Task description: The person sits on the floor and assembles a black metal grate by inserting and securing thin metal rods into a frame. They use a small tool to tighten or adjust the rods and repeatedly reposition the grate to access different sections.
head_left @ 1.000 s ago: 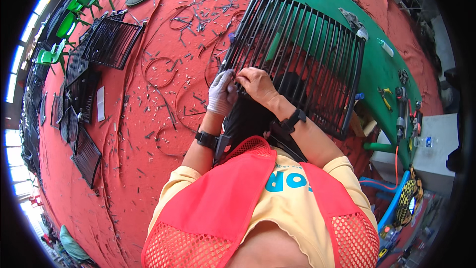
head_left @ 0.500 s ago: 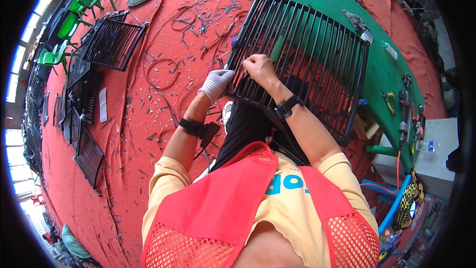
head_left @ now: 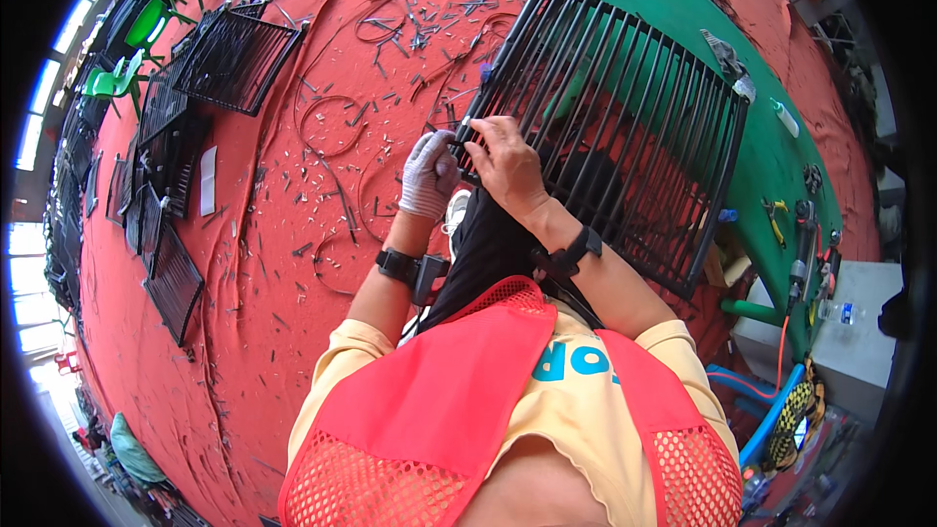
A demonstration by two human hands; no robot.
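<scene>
A black slatted metal rack [head_left: 625, 151] lies tilted across my lap, its far side resting against the green table. Wearing a pale knitted glove, my left hand [head_left: 427, 176] is closed at the rack's left rail, near the corner closest to me. My bare right hand [head_left: 509, 168] is just beside it, thumb and forefinger bent together over the same rail. A small whitish spot shows at those fingertips; what they pinch is too small to tell.
The green table [head_left: 673, 0] on the right carries yellow-handled pliers [head_left: 776, 222], a white bottle [head_left: 785, 119] and a power tool [head_left: 804, 244] with an orange cord. More black racks [head_left: 239, 59] lie at the left near green chairs [head_left: 146, 24]. Cut scraps litter the red floor covering [head_left: 293, 195].
My right hand has shifted to the rack's left rail, its fingers opening a little from a tighter curl. My left hand stays at the rail; the whole view has turned slightly.
</scene>
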